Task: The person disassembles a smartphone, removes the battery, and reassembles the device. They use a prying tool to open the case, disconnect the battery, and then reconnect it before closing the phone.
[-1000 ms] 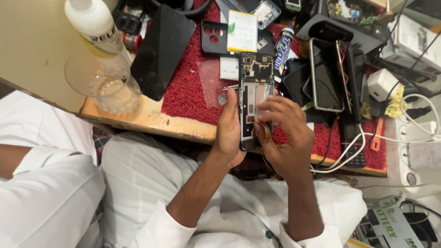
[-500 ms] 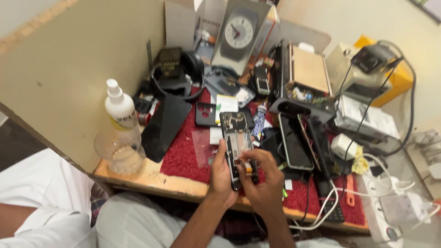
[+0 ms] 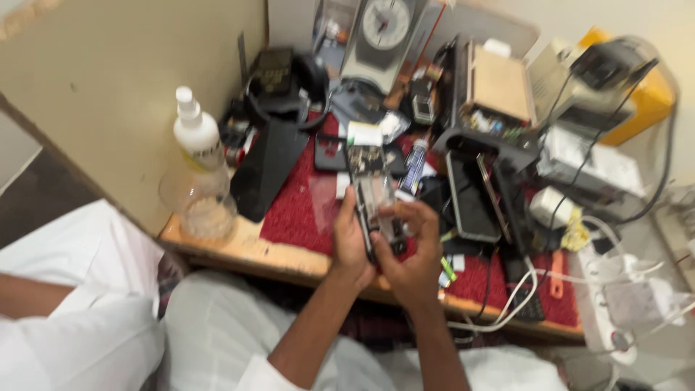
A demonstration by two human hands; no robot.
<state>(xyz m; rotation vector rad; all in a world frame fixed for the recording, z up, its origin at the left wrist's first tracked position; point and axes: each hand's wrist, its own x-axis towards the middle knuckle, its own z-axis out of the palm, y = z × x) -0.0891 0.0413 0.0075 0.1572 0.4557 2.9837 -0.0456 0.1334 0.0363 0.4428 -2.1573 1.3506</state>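
Head view: both hands keep gripping the opened phone (image 3: 376, 206) (blurrier now).

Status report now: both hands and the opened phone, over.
Left hand and right hand both grip opened phone with bare circuit board. Above red mat. Nothing blocking.

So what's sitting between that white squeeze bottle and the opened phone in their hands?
In the head view, a black wedge-shaped stand on the red mat lies between the white bottle and the opened phone.

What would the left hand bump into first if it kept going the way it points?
Probably the small white box past the top of the opened phone that the left hand holds; depth is hard to judge.
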